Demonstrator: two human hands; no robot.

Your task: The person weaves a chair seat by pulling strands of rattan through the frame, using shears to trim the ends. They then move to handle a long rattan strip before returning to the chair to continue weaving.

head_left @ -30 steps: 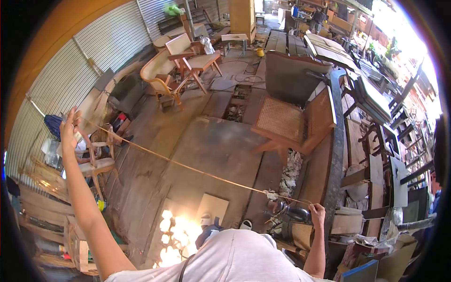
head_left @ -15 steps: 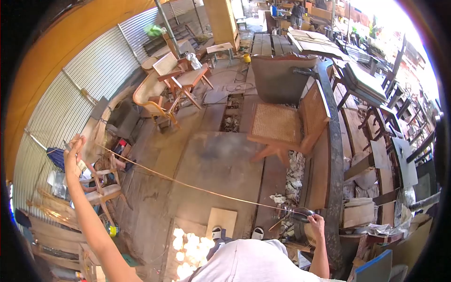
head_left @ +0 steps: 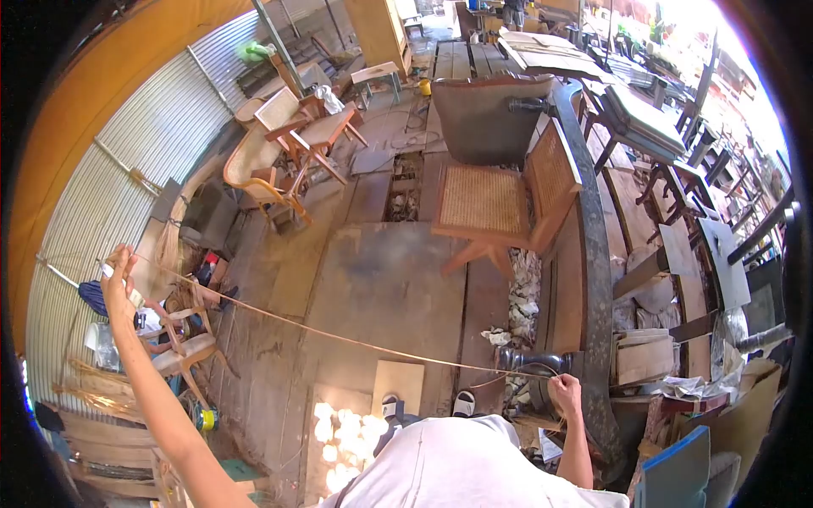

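Observed, head view: drawing a long cane strand [head_left: 339, 337] out straight between two hands. Judged as the step in hand, a stretching and tensioning of the strand above the plank floor [head_left: 381, 279].

Located strand on a shallow diagonal from upper left to lower right, taut and clear of the floor. Appears to touch nothing along its span, as far as can be told.

Found left grip [head_left: 117, 275] closed on the far end of the strand, fingers pinched together around it. Seems to carry a small pale thing as well, too small to identify. Noted arm stretched out and up to the left, elbow nearly straight, with the hand in front of the corrugated wall [head_left: 110, 169] and above a small wooden chair [head_left: 182, 339].

Found right grip [head_left: 565, 394] closed on the near end, low and close to the body, with elbow bent and forearm upright. Saw a loose curl of strand just beside it, next to a dark rounded object [head_left: 529, 362] down on the floor.

Judged for the next move: calls for a firm pinch and even pull at both ends — risks sag toward the floor on slackening either side. Noted cane-seat chair [head_left: 500, 203] well apart from the line.
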